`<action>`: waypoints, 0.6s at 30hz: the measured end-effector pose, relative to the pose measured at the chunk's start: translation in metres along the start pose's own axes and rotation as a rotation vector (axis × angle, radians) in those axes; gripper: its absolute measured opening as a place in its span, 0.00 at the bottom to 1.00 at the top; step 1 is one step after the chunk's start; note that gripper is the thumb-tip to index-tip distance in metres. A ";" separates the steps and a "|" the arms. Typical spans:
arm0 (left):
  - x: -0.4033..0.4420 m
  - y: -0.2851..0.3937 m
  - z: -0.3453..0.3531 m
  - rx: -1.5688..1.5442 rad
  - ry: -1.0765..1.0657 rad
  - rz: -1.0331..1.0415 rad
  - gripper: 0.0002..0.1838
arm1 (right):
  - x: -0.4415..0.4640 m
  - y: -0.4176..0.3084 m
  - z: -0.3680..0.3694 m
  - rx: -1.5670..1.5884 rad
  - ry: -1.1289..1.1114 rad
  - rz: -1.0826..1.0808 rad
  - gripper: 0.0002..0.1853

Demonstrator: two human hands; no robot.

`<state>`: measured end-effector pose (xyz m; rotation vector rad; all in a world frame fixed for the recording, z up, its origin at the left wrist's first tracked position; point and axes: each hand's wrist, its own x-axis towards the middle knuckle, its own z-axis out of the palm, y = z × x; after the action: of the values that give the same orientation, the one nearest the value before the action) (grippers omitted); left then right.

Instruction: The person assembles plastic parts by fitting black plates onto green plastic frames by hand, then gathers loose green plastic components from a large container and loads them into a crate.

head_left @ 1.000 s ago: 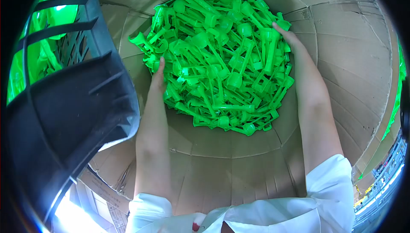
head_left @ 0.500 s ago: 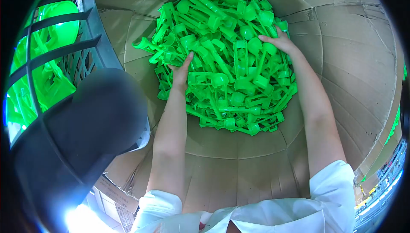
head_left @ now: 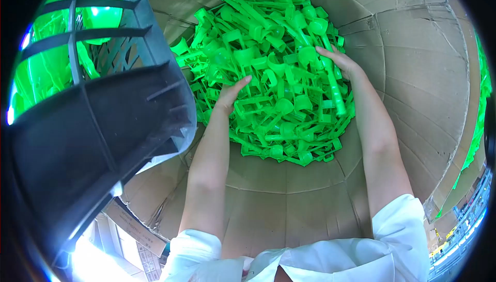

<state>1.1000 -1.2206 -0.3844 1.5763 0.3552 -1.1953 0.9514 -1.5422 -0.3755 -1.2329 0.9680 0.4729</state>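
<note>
A heap of bright green plastic parts (head_left: 284, 106) lies at the bottom of a large cardboard bin (head_left: 284, 209). At the heap's left side, my left hand (head_left: 231, 96) has its thumb stretched over the parts, with the other fingers hidden among them. My right hand (head_left: 338, 62) is at the upper right of the heap, its thumb reaching over the parts by a long green piece; the rest of its fingers are mostly out of sight. Whether either hand grips anything cannot be made out.
A dark plastic basket (head_left: 103, 106) with slotted sides stands at the left, with more green parts (head_left: 46, 75) behind its bars. The bin's cardboard wall curves round both arms. Shelving (head_left: 462, 235) shows at the lower right edge.
My left hand has moved right, from the heap's edge onto the parts. My right hand has shifted slightly down and left. Parts between the hands have shifted, and the basket appears farther right.
</note>
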 end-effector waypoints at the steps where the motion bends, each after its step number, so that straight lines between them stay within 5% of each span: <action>1: 0.000 0.001 0.002 0.014 -0.002 -0.038 0.64 | 0.002 0.004 -0.001 -0.028 -0.029 0.041 0.56; 2: -0.003 0.002 0.002 -0.061 -0.110 -0.086 0.62 | 0.002 0.009 -0.003 -0.059 -0.059 0.085 0.55; 5: -0.041 0.004 0.016 -0.087 -0.004 -0.015 0.59 | -0.044 -0.017 0.019 0.058 -0.186 -0.021 0.60; 9: -0.050 0.004 0.002 -0.096 -0.255 -0.066 0.53 | -0.058 -0.005 0.053 0.029 -0.089 -0.097 0.65; 11: -0.024 -0.013 0.003 -0.103 -0.198 -0.142 0.48 | -0.034 0.010 0.056 0.016 0.042 -0.060 0.63; 18: -0.069 0.009 0.037 -0.048 -0.156 -0.066 0.48 | -0.078 0.012 0.062 0.084 -0.072 -0.190 0.55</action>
<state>1.0563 -1.2321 -0.3195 1.4299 0.3337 -1.3421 0.9225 -1.4666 -0.3172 -1.2103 0.7934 0.3223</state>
